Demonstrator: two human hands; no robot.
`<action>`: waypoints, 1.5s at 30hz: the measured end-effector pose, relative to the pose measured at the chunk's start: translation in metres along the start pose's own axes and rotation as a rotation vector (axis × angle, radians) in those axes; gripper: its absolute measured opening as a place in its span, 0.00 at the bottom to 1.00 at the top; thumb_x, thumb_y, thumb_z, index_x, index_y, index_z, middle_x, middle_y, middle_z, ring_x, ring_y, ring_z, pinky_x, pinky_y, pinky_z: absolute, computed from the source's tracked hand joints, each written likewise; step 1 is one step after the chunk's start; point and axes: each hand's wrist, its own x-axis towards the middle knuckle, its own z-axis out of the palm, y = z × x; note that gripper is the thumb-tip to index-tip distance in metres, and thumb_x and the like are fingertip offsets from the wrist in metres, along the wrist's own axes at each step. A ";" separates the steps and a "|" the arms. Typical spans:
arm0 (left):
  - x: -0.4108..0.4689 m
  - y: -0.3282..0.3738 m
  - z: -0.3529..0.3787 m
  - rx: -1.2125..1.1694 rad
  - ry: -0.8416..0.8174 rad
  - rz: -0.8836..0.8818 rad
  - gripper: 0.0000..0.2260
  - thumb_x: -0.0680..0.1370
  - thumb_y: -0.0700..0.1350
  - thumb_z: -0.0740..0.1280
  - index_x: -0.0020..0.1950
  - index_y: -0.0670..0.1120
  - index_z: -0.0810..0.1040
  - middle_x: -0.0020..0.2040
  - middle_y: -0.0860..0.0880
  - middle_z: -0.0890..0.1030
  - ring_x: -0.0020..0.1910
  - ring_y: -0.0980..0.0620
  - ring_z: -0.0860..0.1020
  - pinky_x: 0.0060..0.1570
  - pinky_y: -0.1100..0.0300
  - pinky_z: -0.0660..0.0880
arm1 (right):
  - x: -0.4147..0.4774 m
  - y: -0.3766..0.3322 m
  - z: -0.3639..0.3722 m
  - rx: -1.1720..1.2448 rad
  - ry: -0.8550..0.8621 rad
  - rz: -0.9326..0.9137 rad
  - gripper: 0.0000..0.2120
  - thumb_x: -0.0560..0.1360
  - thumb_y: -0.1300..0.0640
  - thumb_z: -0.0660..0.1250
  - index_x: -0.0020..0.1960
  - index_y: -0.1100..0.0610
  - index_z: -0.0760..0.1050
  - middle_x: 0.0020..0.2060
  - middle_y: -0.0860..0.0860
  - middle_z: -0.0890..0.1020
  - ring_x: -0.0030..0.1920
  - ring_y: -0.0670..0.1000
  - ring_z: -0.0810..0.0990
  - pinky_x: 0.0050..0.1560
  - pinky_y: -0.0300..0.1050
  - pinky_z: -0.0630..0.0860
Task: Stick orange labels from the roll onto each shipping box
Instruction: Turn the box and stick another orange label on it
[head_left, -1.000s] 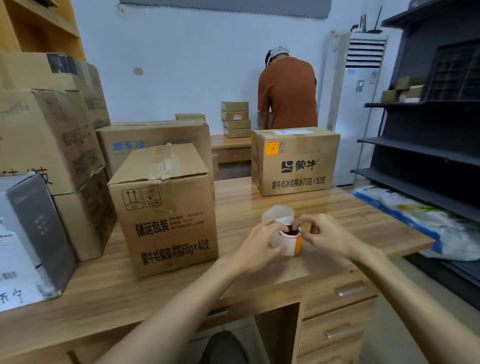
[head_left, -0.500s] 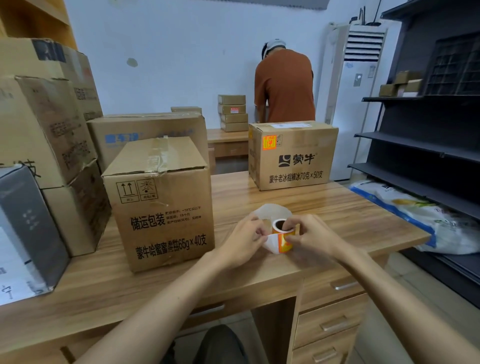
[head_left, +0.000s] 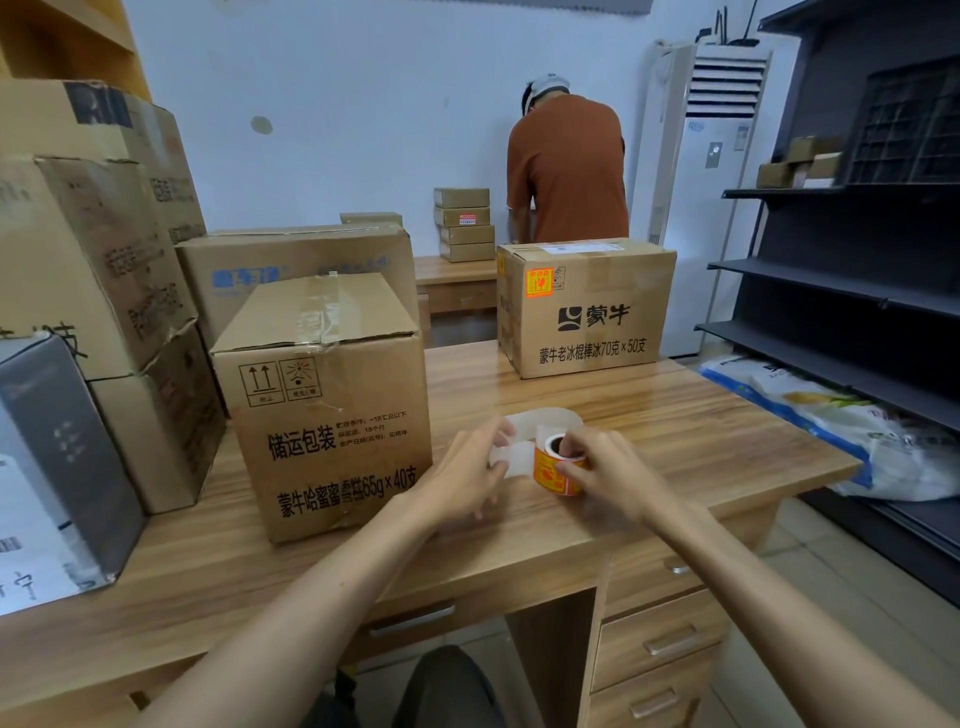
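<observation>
A small roll of orange labels (head_left: 558, 470) sits just above the wooden desk (head_left: 675, 431), at its middle front. My right hand (head_left: 608, 475) grips the roll, thumb at its core. My left hand (head_left: 467, 478) pinches the loose white backing strip (head_left: 519, 452) that curls off the roll. A tall brown box (head_left: 327, 405) with no orange label on its visible faces stands just left of my hands. Farther back on the right, a second brown box (head_left: 592, 306) carries an orange label (head_left: 539, 282) at its top left corner.
Stacked cartons (head_left: 93, 249) and a grey box (head_left: 57, 457) fill the desk's left side. A person in an orange shirt (head_left: 569, 171) stands at a back table with small boxes (head_left: 465, 223). Dark shelving (head_left: 857, 270) and a white sack (head_left: 841, 415) lie to the right.
My hands and the roll stayed in the same spot on the desk. The left hand has drawn the backing strip out to the left, baring more of the roll's orange face.
</observation>
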 end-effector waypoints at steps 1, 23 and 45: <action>0.002 0.000 0.002 -0.024 -0.024 0.009 0.18 0.84 0.41 0.62 0.73 0.52 0.66 0.65 0.51 0.70 0.38 0.50 0.81 0.25 0.61 0.77 | 0.000 0.001 0.001 0.007 0.006 -0.003 0.07 0.75 0.50 0.70 0.44 0.45 0.71 0.46 0.49 0.81 0.48 0.54 0.80 0.48 0.54 0.77; 0.001 0.001 0.004 0.022 0.016 0.074 0.07 0.82 0.47 0.67 0.52 0.46 0.83 0.46 0.50 0.77 0.41 0.52 0.76 0.34 0.60 0.72 | -0.012 -0.001 0.007 0.035 0.125 -0.058 0.07 0.75 0.52 0.69 0.50 0.52 0.73 0.47 0.47 0.78 0.47 0.53 0.78 0.46 0.53 0.74; -0.012 0.010 0.004 -0.305 -0.117 0.084 0.08 0.82 0.46 0.68 0.57 0.48 0.86 0.48 0.52 0.73 0.43 0.54 0.74 0.32 0.52 0.79 | -0.035 -0.027 0.023 0.225 0.221 -0.081 0.10 0.74 0.46 0.71 0.41 0.50 0.76 0.39 0.44 0.76 0.40 0.42 0.75 0.39 0.41 0.70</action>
